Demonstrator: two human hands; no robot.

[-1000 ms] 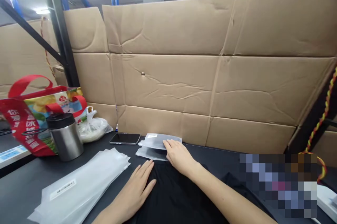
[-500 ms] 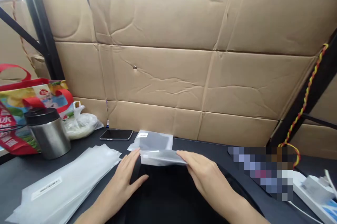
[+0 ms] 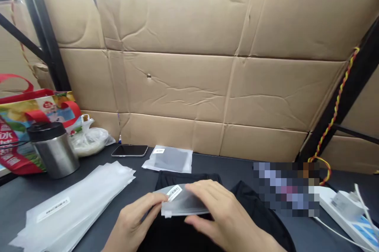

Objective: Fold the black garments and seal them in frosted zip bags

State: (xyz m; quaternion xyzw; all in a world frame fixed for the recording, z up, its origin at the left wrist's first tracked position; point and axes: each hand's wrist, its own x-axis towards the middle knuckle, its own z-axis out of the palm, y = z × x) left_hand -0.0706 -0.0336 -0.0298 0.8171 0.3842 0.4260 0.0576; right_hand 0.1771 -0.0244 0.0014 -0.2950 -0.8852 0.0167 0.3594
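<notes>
A frosted plastic zip bag (image 3: 185,201) with a barcode label is bent up between my hands, its slider edge toward me. My left hand (image 3: 133,218) pinches the bag's left end between thumb and fingers. On the right, my right hand (image 3: 220,214) grips it with the fingers over the top and the thumb below. Black fabric (image 3: 189,179) lies on the table under and behind the bag. Just beyond it rests a flat packed frosted bag (image 3: 170,160) with dark contents and a small label.
To the left lies a stack of frosted bags (image 3: 79,204). Behind it stand a steel flask (image 3: 55,153), a colourful shopping bag (image 3: 12,113), a tied plastic bag (image 3: 91,141) and a phone (image 3: 129,150). A power strip (image 3: 346,212) is at right; cardboard (image 3: 177,86) walls the back.
My hands have drawn the bag toward me and turned it, so its label and slider edge now show. My left thumb and fingers have closed on its end. The black fabric's far edge is uncovered.
</notes>
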